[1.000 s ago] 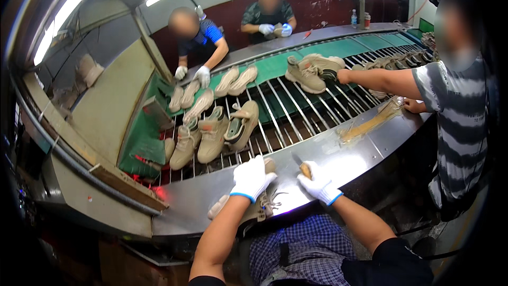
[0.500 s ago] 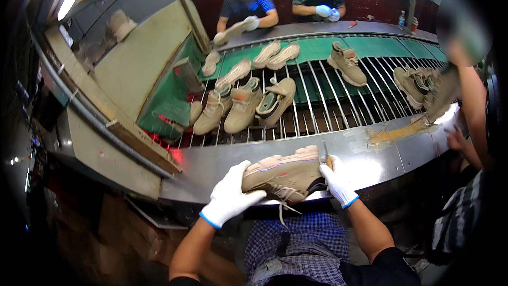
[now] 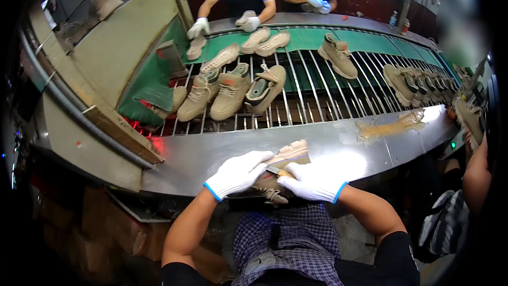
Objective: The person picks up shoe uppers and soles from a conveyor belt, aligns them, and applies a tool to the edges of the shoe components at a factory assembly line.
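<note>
A beige lace-up shoe [image 3: 295, 152] is at the near edge of the metal bench, lying tilted on its side with its pale sole facing away from me. My left hand [image 3: 239, 173], in a white glove with a blue cuff, is closed on the shoe and covers its left part. My right hand [image 3: 313, 181], gloved alike, grips a small knife with a wooden handle [image 3: 286, 173]. Its short metal blade lies against the shoe's side close to my left fingertips. The laces hang toward me.
Beyond the metal bench [image 3: 180, 167] runs a conveyor of metal rods [image 3: 312, 110] carrying beige shoes [image 3: 230, 92] and loose soles [image 3: 219, 57]. Two gloved co-workers sit across it. At right, a person's arm [image 3: 478, 172] is beside another shoe [image 3: 468, 116]. A wooden-edged panel [image 3: 114, 133] borders the left.
My right hand has moved left from the shoe's end onto its side, bringing the blade against it. The shoe has turned in my left hand. A co-worker's hand now reaches to a sole.
</note>
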### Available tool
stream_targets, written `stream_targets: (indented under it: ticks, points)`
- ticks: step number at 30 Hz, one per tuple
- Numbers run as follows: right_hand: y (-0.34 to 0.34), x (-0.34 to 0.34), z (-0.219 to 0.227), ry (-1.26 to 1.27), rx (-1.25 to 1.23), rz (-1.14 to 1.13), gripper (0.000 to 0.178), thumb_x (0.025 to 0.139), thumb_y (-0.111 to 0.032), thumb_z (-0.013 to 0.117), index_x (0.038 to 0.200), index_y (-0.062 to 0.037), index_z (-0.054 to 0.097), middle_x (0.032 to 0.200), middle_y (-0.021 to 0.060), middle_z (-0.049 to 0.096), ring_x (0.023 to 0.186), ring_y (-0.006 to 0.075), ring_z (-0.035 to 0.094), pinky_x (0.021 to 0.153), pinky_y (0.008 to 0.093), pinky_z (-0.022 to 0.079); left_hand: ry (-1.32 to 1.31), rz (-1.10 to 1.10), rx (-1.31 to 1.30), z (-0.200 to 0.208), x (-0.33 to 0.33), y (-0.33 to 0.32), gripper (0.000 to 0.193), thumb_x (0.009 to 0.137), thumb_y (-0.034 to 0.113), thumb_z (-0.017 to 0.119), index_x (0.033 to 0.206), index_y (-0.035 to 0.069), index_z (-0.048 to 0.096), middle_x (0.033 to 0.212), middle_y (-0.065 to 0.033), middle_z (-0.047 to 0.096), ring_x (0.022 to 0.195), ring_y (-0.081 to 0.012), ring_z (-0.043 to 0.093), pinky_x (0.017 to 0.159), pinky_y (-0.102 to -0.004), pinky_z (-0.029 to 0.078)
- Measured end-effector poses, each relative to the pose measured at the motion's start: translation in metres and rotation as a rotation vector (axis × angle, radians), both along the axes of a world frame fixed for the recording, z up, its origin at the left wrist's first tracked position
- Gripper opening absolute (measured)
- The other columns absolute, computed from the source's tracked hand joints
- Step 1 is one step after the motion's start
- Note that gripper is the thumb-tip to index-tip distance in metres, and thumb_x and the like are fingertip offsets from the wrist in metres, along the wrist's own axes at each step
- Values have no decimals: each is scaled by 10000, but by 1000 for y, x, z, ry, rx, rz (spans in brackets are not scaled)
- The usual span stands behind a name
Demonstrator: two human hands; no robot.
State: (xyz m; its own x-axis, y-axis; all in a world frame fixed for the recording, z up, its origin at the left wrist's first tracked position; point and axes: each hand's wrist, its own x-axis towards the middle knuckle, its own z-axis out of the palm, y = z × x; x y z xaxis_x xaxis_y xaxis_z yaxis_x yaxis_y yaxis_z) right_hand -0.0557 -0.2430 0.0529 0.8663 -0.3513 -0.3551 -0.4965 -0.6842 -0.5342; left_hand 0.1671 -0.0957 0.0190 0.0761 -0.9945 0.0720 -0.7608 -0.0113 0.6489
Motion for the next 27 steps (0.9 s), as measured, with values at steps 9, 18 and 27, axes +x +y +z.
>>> stream_targets:
  ticks: [9, 18, 27]
  points:
    - [-15, -54, 20, -190, -211, 47, 374, 996, -342, 679, 1173, -13, 701, 910, 238, 723, 850, 419, 716, 776, 482, 562, 4, -3, 79, -2, 0, 3, 406, 1051, 297, 520, 1398, 136, 655, 1346, -145, 693, 1197, -356, 680, 1051, -448, 535]
    - [2, -20, 5, -109, -180, 147, 337, 1054, -392, 622, 1114, -61, 649, 867, 268, 720, 856, 481, 713, 747, 543, 564, -52, 23, 149, 16, -2, -1, 360, 977, 267, 590, 1276, 99, 700, 1249, -182, 721, 1139, -375, 696, 994, -480, 546]
    - [-15, -63, -13, -20, -130, -192, 362, 1044, -373, 645, 1138, -27, 700, 853, 199, 732, 800, 352, 735, 745, 423, 562, -215, -6, 116, 15, -40, -42, 780, 788, 423, 838, 1395, 44, 528, 1236, -192, 667, 1131, -380, 691, 959, -481, 565]
